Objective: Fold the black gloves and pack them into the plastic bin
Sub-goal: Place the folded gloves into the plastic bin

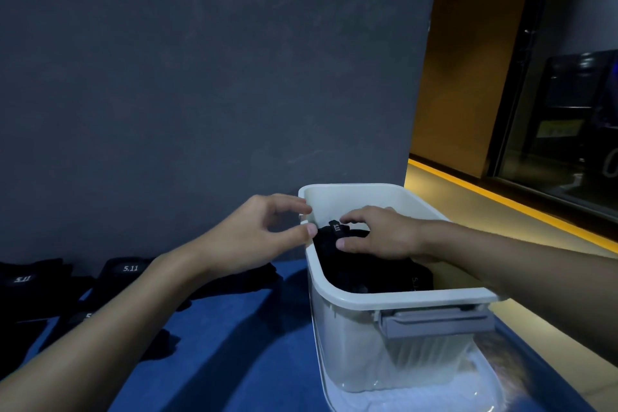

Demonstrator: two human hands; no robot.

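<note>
Noting the right hand point(381, 232) pinching the folded glove point(326, 239) inside the plastic bin point(401, 298), left hand point(264, 231) loosely spread at its rim (holding nothing), we judge the fold may spring open on release, stealing room from the loose gloves point(127, 274) outside.

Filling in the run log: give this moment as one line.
step: packing | right hand: holds folded glove inside plastic bin | left hand: at bin rim | pending: loose gloves on blue table
</note>
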